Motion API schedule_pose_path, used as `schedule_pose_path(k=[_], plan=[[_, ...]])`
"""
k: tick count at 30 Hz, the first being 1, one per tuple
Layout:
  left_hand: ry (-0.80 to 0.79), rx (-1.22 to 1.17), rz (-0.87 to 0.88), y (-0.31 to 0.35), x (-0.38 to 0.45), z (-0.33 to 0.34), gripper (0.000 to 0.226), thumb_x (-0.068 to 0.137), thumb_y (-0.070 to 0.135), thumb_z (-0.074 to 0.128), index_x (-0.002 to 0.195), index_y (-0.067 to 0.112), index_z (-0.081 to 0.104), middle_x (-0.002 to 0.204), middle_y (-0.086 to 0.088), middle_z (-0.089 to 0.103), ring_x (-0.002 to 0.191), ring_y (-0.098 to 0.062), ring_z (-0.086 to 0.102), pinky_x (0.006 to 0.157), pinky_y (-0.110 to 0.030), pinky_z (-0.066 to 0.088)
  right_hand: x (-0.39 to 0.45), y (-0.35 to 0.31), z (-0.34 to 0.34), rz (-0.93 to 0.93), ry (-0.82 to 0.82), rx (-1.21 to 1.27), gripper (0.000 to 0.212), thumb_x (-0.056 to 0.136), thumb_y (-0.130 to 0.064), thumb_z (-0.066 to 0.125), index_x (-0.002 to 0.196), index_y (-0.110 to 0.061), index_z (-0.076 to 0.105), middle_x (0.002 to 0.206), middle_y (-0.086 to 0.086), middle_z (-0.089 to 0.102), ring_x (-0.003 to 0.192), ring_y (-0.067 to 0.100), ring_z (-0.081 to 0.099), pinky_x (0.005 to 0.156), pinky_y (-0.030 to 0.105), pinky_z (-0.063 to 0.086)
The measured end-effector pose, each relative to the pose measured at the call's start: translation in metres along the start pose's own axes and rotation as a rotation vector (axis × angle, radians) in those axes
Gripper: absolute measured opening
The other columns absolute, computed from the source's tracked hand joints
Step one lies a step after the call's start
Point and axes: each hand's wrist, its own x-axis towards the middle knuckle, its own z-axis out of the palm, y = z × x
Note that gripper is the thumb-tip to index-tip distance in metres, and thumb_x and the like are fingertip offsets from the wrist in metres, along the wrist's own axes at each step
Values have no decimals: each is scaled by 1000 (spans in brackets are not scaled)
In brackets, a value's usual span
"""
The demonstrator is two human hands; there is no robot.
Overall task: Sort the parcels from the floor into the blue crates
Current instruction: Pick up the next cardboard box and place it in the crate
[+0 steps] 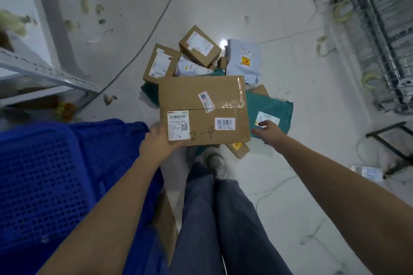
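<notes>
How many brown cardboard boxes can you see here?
5: the big box in the left hand, two smaller boxes behind, and two part-hidden corners. More may be buried.

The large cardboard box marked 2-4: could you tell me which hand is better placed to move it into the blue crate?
Probably the left hand: it grips the large cardboard box beside the blue crate; the right hand is apart.

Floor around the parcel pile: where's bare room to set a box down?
Bare floor lies between the green mailer and the wire rack, and beyond the small boxes. Crowded: the pile under the large box, and left by the blue crate.
</notes>
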Motion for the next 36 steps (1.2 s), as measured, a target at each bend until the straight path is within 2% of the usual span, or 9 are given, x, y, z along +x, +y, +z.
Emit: schedule_pose_path(k=[2,6,9,12,16,18,21,28,36], plan=[[14,42,-20,2,22,12,87,75,61,61,141,15,29,137,-14,38,126,-33,38,99,-47,41,15,3,6,12,2,-5,57,87,-28,63,135,-6,40,131,17,52,106,29,53,84,31,40],[71,-319,-297,6,61,21,94,80,49,66,146,6,15,149,-16,22,135,-34,29,106,-43,32,43,11,15,30,16,22,61,87,-30,64,137,-7,38,132,18,50,116,32,52,90,32,41],[1,-433,-367,-17,78,25,96,83,44,65,150,8,6,157,-13,14,143,-29,21,113,-38,25,62,15,21,72,-6,-11,61,89,-30,62,139,-4,37,135,19,49,116,31,52,97,36,42],[-65,-522,-339,-30,80,24,84,87,37,61,151,14,11,156,-8,22,141,-23,27,111,-31,25,71,16,29,98,-40,21,57,92,-26,58,140,-2,36,136,17,49,106,25,50,91,31,41],[-107,-600,-242,-26,87,21,65,90,26,60,147,20,28,147,-4,40,125,-13,43,94,-21,32,77,10,42,78,-80,139,52,93,-22,55,140,-5,40,135,13,51,100,18,50,77,23,42],[-96,-650,-247,-22,93,22,63,91,24,60,146,20,29,145,-4,43,114,-9,45,90,-20,33,80,5,48,54,-81,201,51,93,-22,56,139,-6,42,136,11,52,106,21,54,84,27,44],[-104,-728,-309,-22,106,28,71,87,23,65,146,18,27,143,-4,47,116,-15,51,89,-22,36,88,1,56,70,-52,264,63,89,-31,61,143,-9,36,141,8,47,122,27,51,99,35,44],[-105,-806,-338,-36,121,42,70,80,25,73,140,18,39,132,-4,57,101,-15,57,86,-28,45,109,-4,64,74,12,372,68,84,-39,66,141,-16,36,137,6,51,112,23,54,91,35,47],[-120,-764,-244,-34,94,40,58,94,33,52,146,29,26,138,-2,50,106,-12,50,91,-27,39,94,-2,55,59,34,348,73,78,-27,74,140,-17,36,136,6,50,120,29,51,101,44,44]])
